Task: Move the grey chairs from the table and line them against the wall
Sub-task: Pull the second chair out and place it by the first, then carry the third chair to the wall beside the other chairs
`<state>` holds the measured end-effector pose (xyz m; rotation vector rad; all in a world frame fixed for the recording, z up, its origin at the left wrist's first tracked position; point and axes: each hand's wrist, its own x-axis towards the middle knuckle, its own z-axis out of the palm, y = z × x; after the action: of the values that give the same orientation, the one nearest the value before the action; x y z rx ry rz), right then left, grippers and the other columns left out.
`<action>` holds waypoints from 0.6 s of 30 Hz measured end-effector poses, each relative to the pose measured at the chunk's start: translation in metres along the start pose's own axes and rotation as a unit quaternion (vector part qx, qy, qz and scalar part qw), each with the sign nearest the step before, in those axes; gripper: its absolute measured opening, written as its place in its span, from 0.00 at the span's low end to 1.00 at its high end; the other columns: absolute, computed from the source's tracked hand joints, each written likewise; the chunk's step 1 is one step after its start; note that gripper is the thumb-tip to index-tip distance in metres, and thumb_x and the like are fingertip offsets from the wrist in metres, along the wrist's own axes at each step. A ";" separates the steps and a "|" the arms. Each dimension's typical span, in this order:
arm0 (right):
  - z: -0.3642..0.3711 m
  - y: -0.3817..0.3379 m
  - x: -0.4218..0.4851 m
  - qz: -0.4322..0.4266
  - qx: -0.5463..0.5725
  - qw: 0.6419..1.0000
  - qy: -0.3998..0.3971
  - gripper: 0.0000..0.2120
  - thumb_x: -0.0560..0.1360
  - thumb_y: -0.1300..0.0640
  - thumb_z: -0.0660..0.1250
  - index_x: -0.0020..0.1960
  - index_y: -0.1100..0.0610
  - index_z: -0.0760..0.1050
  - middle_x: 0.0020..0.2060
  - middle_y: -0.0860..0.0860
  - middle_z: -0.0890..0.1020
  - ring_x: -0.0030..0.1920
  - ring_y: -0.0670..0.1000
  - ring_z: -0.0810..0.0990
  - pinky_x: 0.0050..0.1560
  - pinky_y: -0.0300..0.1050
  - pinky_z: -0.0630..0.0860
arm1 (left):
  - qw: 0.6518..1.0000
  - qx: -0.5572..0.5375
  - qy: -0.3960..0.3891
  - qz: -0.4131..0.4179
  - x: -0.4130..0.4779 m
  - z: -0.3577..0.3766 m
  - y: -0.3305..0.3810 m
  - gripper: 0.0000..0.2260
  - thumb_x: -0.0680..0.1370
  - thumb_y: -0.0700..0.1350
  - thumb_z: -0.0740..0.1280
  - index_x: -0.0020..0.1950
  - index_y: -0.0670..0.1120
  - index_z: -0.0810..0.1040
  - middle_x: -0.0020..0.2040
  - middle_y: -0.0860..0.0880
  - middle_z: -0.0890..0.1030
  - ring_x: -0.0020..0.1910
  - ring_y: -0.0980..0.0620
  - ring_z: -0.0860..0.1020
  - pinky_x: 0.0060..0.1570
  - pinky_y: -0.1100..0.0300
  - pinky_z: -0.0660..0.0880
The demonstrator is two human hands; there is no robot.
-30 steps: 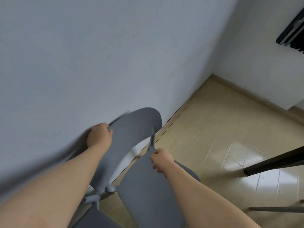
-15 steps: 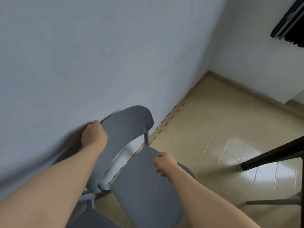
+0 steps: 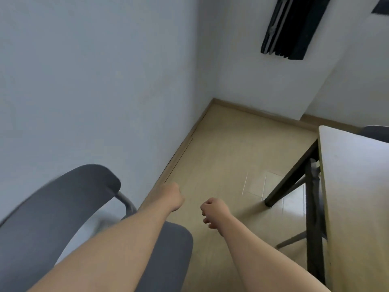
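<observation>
Grey chair (image 3: pixel 52 209) is sitting at lower left with its curved backrest right up against the pale wall (image 3: pixel 94 81), seat facing out toward the room; whether the backrest is actually touching the wall cannot be told because that edge is blurred. Both hands are hanging free over the beige floor (image 3: pixel 227 148), holding nothing. Left hand (image 3: pixel 171 197) is curled into a loose fist just past the chair's right backrest post, forearm crossing above the seat, not touching the chair as far as the view shows. Right hand (image 3: pixel 213 211) is also loosely closed, fingers (image 3: pixel 205 217) tucked under, sitting just beside the left hand and well apart from the chair. Light-topped table (image 3: pixel 353 197) is occupying the right side, its dark legs (image 3: pixel 288 182) standing on the floor with glare patches on the tiles next to them. Second grey chair (image 3: pixel 376 132) is peeking out behind the table's far edge at the right border, only a sliver visible. Wooden skirting is running along the wall base into the corner. Dark slatted object (image 3: pixel 292 26) is hanging on the far wall near the top.
</observation>
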<state>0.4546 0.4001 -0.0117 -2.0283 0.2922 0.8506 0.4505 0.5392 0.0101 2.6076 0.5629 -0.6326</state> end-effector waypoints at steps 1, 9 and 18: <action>-0.017 0.006 0.001 0.009 0.004 1.000 0.010 0.06 0.75 0.62 0.55 0.44 0.58 0.70 0.31 0.52 0.72 0.38 0.56 0.73 0.29 0.39 0.65 | 1.000 -0.001 -0.006 0.017 -0.002 0.004 0.020 0.08 0.75 0.39 0.58 0.45 0.43 0.77 0.46 0.46 0.79 0.42 0.47 0.75 0.37 0.59 0.68; -0.172 0.042 0.009 0.039 0.080 0.988 0.127 0.07 0.75 0.62 0.55 0.46 0.59 0.72 0.32 0.52 0.74 0.38 0.55 0.75 0.34 0.42 0.70 | 0.976 -0.164 -0.106 0.091 0.009 0.018 0.191 0.04 0.76 0.41 0.60 0.46 0.45 0.74 0.43 0.44 0.76 0.38 0.47 0.77 0.31 0.62 0.69; -0.273 0.037 0.056 0.058 0.115 0.970 0.207 0.08 0.75 0.62 0.56 0.48 0.59 0.73 0.39 0.55 0.77 0.35 0.53 0.74 0.36 0.43 0.72 | 0.959 -0.156 -0.164 0.172 0.072 0.011 0.306 0.03 0.76 0.41 0.61 0.48 0.46 0.74 0.43 0.46 0.76 0.35 0.51 0.77 0.30 0.63 0.69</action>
<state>0.6027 0.1642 0.0275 -1.9671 0.7165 0.4289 0.6476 0.2978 0.0506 2.1688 0.0878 -0.7663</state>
